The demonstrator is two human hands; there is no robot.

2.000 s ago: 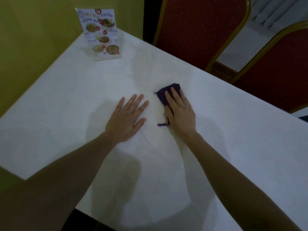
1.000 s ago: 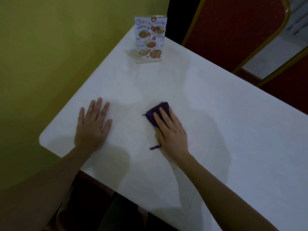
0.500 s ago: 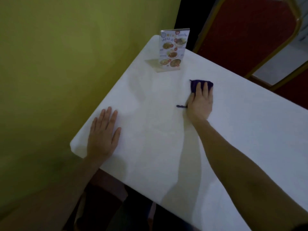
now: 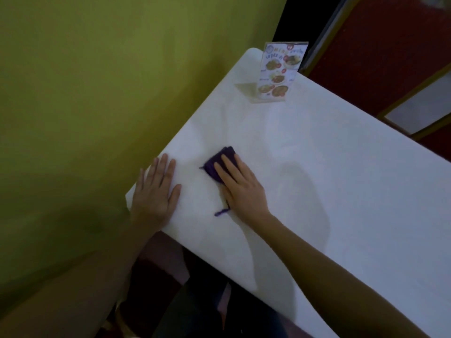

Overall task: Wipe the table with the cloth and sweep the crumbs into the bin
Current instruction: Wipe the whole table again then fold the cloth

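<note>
A small dark purple cloth (image 4: 214, 164) lies on the white table (image 4: 329, 167), with a loose thread trailing toward me. My right hand (image 4: 241, 189) presses flat on the cloth, fingers pointing away to the left; only the cloth's far end shows past my fingertips. My left hand (image 4: 156, 191) rests flat on the table's near left corner, fingers spread, holding nothing. I see no crumbs and no bin in this view.
A clear stand with a picture menu (image 4: 278, 71) sits at the table's far corner. A yellow-green wall (image 4: 97, 93) runs along the table's left edge. Red chairs with gold frames (image 4: 380, 50) stand behind the far side.
My right hand has dragged the cloth back from near the menu stand toward the near left corner, close to my left hand. My left hand stays planted on the corner.
</note>
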